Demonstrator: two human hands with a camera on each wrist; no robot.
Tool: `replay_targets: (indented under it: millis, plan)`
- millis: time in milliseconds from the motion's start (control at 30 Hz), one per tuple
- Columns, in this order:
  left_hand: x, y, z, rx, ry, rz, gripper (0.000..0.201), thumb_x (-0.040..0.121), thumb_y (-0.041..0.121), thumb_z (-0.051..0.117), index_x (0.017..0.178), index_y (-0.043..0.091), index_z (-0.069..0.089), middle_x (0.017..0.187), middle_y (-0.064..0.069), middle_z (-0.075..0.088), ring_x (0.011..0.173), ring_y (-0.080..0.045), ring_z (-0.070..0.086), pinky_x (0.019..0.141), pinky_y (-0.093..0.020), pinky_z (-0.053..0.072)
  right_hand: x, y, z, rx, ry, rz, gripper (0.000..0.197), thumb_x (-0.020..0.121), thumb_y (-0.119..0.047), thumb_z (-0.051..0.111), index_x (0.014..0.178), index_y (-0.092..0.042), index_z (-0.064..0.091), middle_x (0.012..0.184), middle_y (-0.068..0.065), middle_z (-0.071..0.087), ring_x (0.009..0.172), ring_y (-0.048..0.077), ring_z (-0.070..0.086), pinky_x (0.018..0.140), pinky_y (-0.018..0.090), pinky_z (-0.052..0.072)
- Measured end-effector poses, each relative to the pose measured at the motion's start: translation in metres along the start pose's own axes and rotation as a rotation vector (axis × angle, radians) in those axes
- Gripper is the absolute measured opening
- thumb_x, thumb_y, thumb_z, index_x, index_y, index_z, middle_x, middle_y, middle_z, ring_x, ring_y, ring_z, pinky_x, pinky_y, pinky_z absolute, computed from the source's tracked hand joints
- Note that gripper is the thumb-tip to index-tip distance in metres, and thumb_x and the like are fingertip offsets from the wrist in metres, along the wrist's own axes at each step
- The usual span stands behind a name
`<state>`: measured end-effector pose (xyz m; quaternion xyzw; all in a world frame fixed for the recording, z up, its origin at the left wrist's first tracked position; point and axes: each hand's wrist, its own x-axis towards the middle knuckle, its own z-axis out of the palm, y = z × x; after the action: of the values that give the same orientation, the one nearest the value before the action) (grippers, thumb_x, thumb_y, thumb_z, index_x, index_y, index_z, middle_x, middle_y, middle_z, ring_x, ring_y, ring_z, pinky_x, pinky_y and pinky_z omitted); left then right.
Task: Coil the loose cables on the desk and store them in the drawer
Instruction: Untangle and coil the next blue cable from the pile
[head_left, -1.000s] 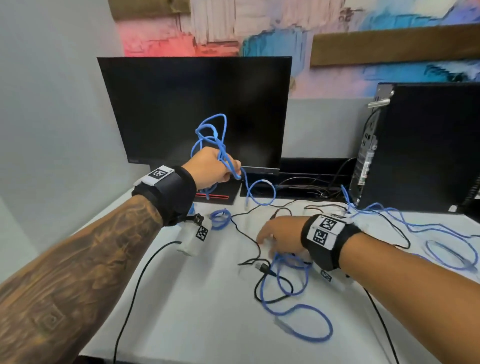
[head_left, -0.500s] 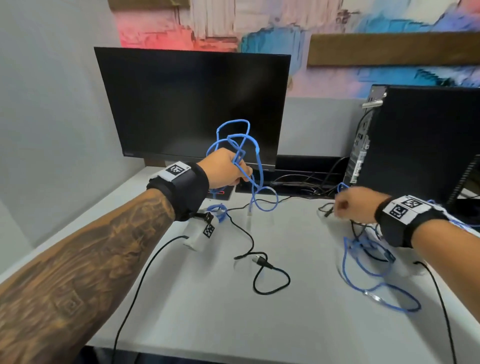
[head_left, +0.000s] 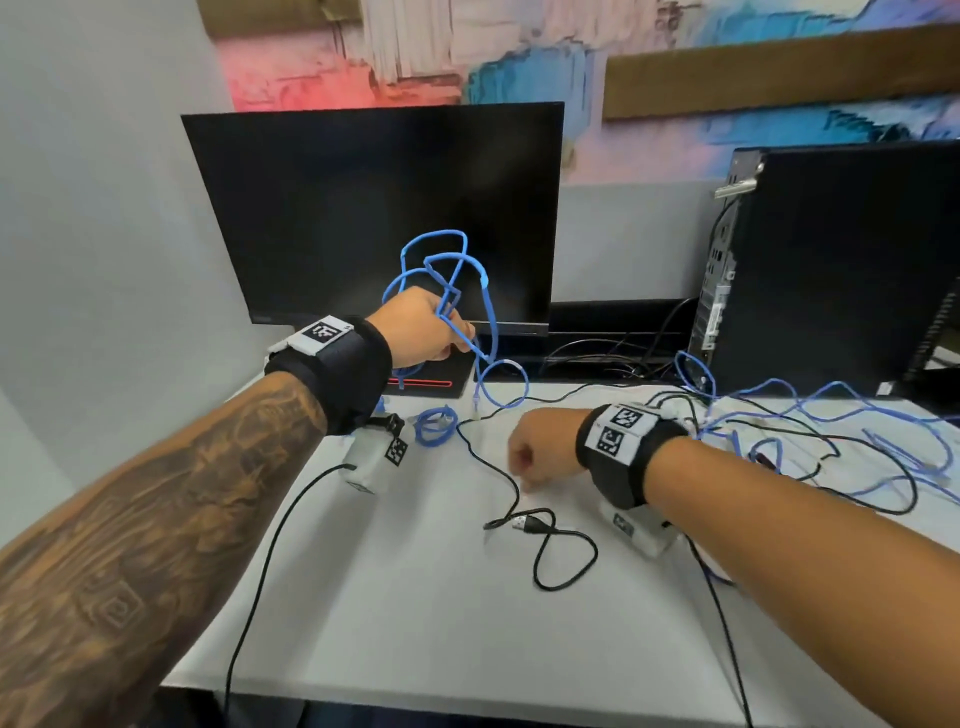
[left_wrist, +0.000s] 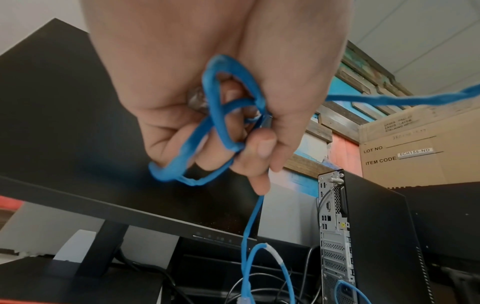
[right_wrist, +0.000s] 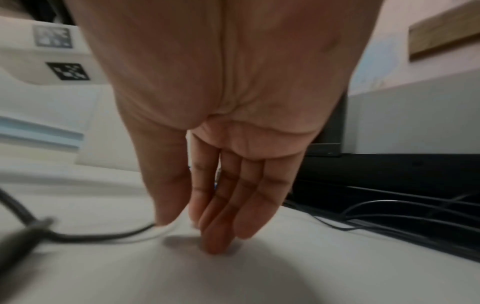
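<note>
My left hand (head_left: 426, 332) is raised in front of the monitor and grips several loops of a blue cable (head_left: 441, 260). In the left wrist view the fingers (left_wrist: 249, 148) curl round those blue loops (left_wrist: 221, 115), and one strand hangs down to the desk. My right hand (head_left: 540, 447) is low over the white desk (head_left: 415, 597), just above a loose black USB cable (head_left: 540, 525). In the blurred right wrist view its straight fingers (right_wrist: 221, 205) point down with their tips on the desk beside the black cable (right_wrist: 78, 236). No drawer is in view.
A tangle of blue and black cables (head_left: 831, 405) lies at the right by a black PC tower (head_left: 841, 260). A small blue coil (head_left: 436, 423) sits near the foot of the monitor (head_left: 374, 208). A cardboard box (left_wrist: 415, 148) stands behind the tower.
My right hand went right with a blue cable, let it go, and has come back left to the black USB cable. My left hand kept its loops raised.
</note>
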<state>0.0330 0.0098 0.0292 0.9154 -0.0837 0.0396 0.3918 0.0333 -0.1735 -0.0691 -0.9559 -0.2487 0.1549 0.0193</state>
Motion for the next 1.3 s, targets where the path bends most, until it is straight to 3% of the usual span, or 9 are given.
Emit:
replay_targets:
  millis: [167, 367, 633, 767, 867, 933, 1067, 1200, 1300]
  plan:
    - [-0.002, 0.004, 0.006, -0.001, -0.02, 0.011, 0.018, 0.098, 0.011, 0.059, 0.101, -0.001, 0.073, 0.082, 0.004, 0.067, 0.067, -0.004, 0.057, 0.046, -0.005, 0.042, -0.027, 0.046, 0.0, 0.068, -0.04, 0.148, 0.013, 0.085, -0.033, 0.072, 0.091, -0.022, 0.07, 0.085, -0.004, 0.074, 0.069, 0.01, 0.061, 0.072, 0.027, 0.054]
    - [-0.006, 0.008, 0.007, 0.018, -0.035, 0.01, 0.019, 0.098, 0.019, 0.062, 0.092, 0.006, 0.073, 0.073, 0.004, 0.063, 0.068, -0.007, 0.059, 0.045, -0.005, 0.041, -0.01, -0.001, -0.001, 0.295, 0.032, -0.079, 0.018, 0.089, -0.029, 0.067, 0.105, -0.025, 0.073, 0.11, -0.005, 0.07, 0.091, 0.013, 0.063, 0.087, 0.027, 0.051]
    - [-0.01, -0.002, 0.004, 0.2, -0.073, 0.034, 0.024, 0.097, 0.024, 0.062, 0.077, 0.014, 0.07, 0.054, 0.014, 0.056, 0.047, -0.001, 0.053, 0.042, -0.009, 0.037, -0.021, 0.045, -0.012, -0.167, -0.023, 0.209, 0.02, 0.087, -0.014, 0.062, 0.102, -0.01, 0.075, 0.097, 0.006, 0.074, 0.071, 0.018, 0.062, 0.066, 0.025, 0.051]
    - [-0.007, 0.0, 0.019, 0.291, -0.157, 0.05, 0.023, 0.093, 0.027, 0.066, 0.07, 0.023, 0.063, 0.061, 0.009, 0.059, 0.056, -0.004, 0.056, 0.054, -0.015, 0.041, -0.055, 0.107, -0.031, -0.305, -0.055, 0.476, 0.02, 0.093, -0.021, 0.054, 0.098, -0.008, 0.068, 0.09, 0.004, 0.062, 0.08, 0.02, 0.057, 0.075, 0.027, 0.05]
    - [-0.007, 0.008, 0.028, 0.514, -0.332, 0.103, 0.061, 0.069, 0.053, 0.082, 0.117, 0.021, 0.061, 0.107, 0.006, 0.063, 0.098, -0.014, 0.063, 0.086, -0.029, 0.051, -0.075, 0.127, -0.052, -0.215, 0.085, 0.556, 0.028, 0.095, -0.027, 0.053, 0.104, -0.008, 0.07, 0.096, 0.006, 0.061, 0.087, 0.024, 0.056, 0.078, 0.028, 0.048]
    - [-0.008, 0.014, 0.03, 0.569, -0.41, 0.072, 0.088, 0.063, 0.061, 0.084, 0.136, 0.026, 0.048, 0.124, 0.008, 0.054, 0.113, -0.019, 0.057, 0.099, -0.037, 0.048, -0.08, 0.129, -0.066, -0.002, 0.382, 0.493, 0.03, 0.096, -0.037, 0.057, 0.104, -0.012, 0.072, 0.1, 0.007, 0.067, 0.093, 0.024, 0.062, 0.082, 0.03, 0.05]
    - [-0.006, 0.024, 0.027, 0.446, -0.577, -0.001, 0.056, 0.073, 0.059, 0.079, 0.119, 0.033, 0.06, 0.101, 0.013, 0.056, 0.099, -0.013, 0.057, 0.08, -0.027, 0.048, -0.082, 0.084, -0.086, 0.612, 0.954, 0.083, 0.027, 0.095, -0.039, 0.063, 0.108, -0.016, 0.069, 0.106, -0.004, 0.069, 0.099, 0.015, 0.064, 0.086, 0.022, 0.047]
    - [-0.001, 0.019, 0.027, 0.147, -0.659, -0.053, 0.048, 0.07, 0.06, 0.079, 0.095, 0.022, 0.062, 0.086, 0.001, 0.049, 0.068, -0.015, 0.042, 0.065, -0.028, 0.036, -0.071, 0.021, -0.092, 0.738, 0.818, -0.316, 0.026, 0.096, -0.032, 0.062, 0.116, -0.018, 0.07, 0.116, -0.006, 0.071, 0.111, 0.006, 0.063, 0.096, 0.018, 0.047]
    - [0.001, 0.015, 0.027, 0.033, -0.647, -0.028, 0.048, 0.072, 0.061, 0.073, 0.084, 0.018, 0.057, 0.074, -0.001, 0.041, 0.059, -0.014, 0.036, 0.059, -0.029, 0.031, -0.046, 0.011, -0.082, 0.658, 0.654, -0.293, 0.032, 0.097, -0.031, 0.06, 0.127, -0.021, 0.065, 0.119, -0.008, 0.069, 0.112, 0.005, 0.062, 0.1, 0.023, 0.048]
